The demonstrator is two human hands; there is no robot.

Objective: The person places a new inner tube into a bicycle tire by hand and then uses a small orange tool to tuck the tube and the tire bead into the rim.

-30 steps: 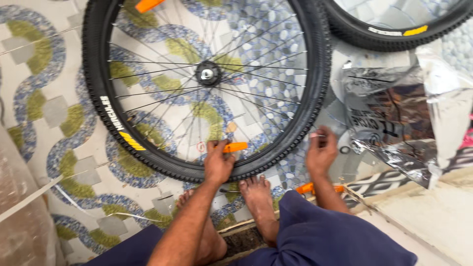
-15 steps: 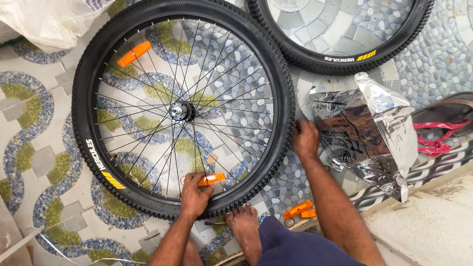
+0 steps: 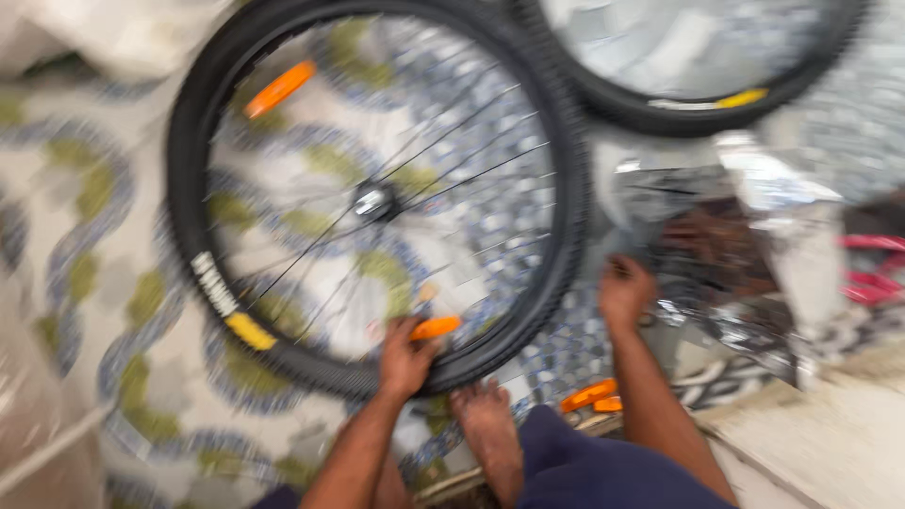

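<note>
left hand (image 3: 407,358): fingers gripping bicycle wheel (image 3: 377,198) tyre at its near edge | right hand (image 3: 624,292): on floor (image 3: 94,283) beside wheel, fingers blurred, cannot tell

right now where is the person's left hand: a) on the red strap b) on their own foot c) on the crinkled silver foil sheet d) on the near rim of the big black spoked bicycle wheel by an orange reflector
d: the left hand grips the big black spoked bicycle wheel at its near rim, right beside an orange reflector.
</note>
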